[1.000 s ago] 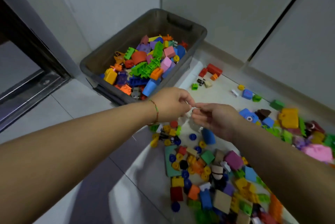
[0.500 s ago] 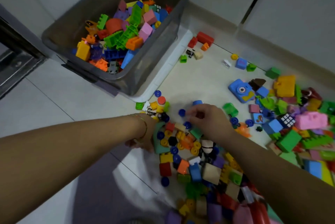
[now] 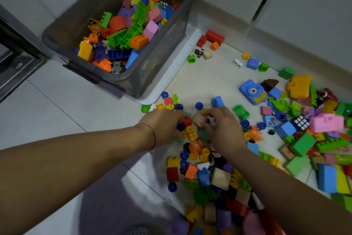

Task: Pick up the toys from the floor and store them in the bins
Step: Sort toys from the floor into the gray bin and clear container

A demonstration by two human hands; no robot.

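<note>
Down on the tiled floor (image 3: 57,113), both hands are in the near edge of a loose spread of toys (image 3: 202,158), which runs from the middle of the view out to the right and bottom edges. The left hand (image 3: 164,123), with a thin bracelet (image 3: 153,134) on its wrist, lies knuckles-up with its fingers curled down among small blue and yellow wheels beside a red block (image 3: 187,120); its fingertips are hidden, so I cannot tell whether it holds anything. The right hand (image 3: 222,127) is just beside it, thumb and forefinger curled narrowly round a tan wooden block (image 3: 198,119) that sits tilted between the two hands. A blue rounded block (image 3: 218,101) lies just beyond the right hand's knuckles. Further right are a blue toy camera (image 3: 251,92), a yellow block (image 3: 298,86), a small puzzle cube (image 3: 302,122) and a pink block (image 3: 326,124). The grey bin (image 3: 152,67) stands up and to the left, well apart from the hands, against the wall, already holding a heap of coloured blocks, with a white panel (image 3: 182,57) showing under its right side.
</note>
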